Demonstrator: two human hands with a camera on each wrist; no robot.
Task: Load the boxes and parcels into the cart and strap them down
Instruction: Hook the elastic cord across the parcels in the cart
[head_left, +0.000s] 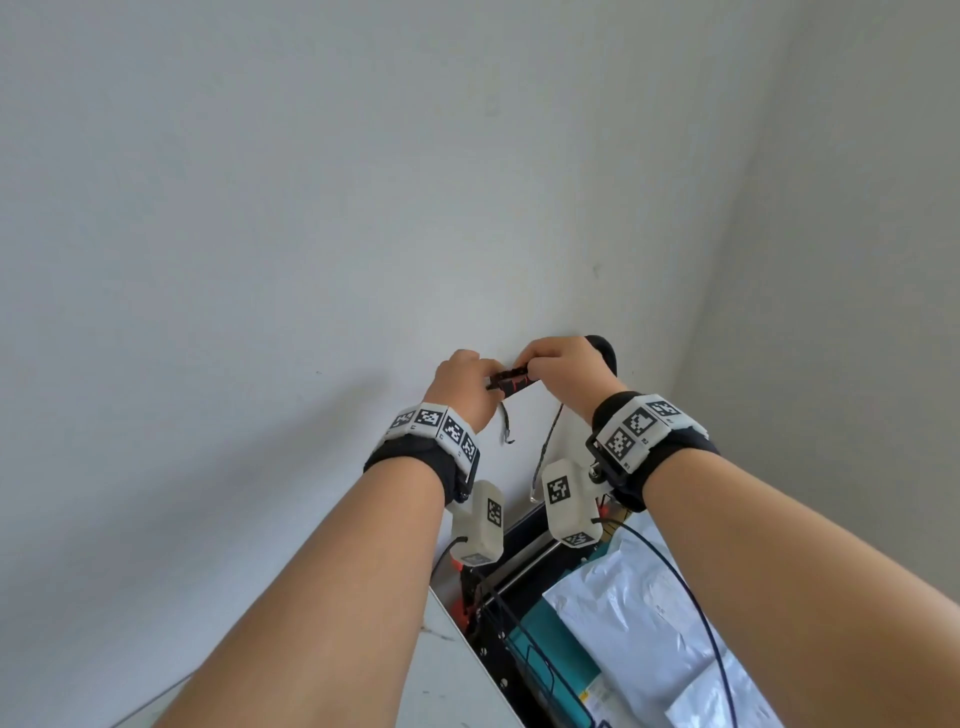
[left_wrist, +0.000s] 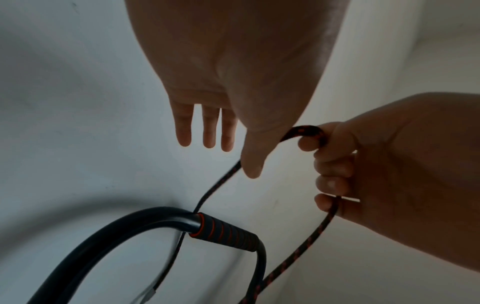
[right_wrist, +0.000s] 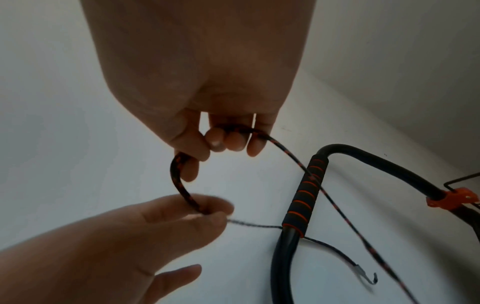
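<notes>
A black-and-red bungee cord (head_left: 511, 384) is stretched between both raised hands, close to the white wall. My left hand (head_left: 462, 384) pinches it between thumb and forefinger (right_wrist: 205, 209), the other fingers straight (left_wrist: 207, 133). My right hand (head_left: 561, 369) has its fingers curled round the cord (right_wrist: 176, 176). The cord (left_wrist: 324, 224) passes behind the cart handle's foam grip (left_wrist: 223, 232) and ends in a free metal hook (right_wrist: 369, 277). The handle (head_left: 605, 351) shows just behind my right hand. Below, the cart (head_left: 519, 540) holds a white mailer bag (head_left: 639, 613) and a teal box (head_left: 550, 644).
The wall corner (head_left: 691, 364) is close on the right. A white panel edge (head_left: 457, 649) runs beside the cart on the left. An orange clamp (right_wrist: 454, 197) joins the handle tube to a wire frame. A dark cable (head_left: 691, 597) hangs from my right wrist over the parcels.
</notes>
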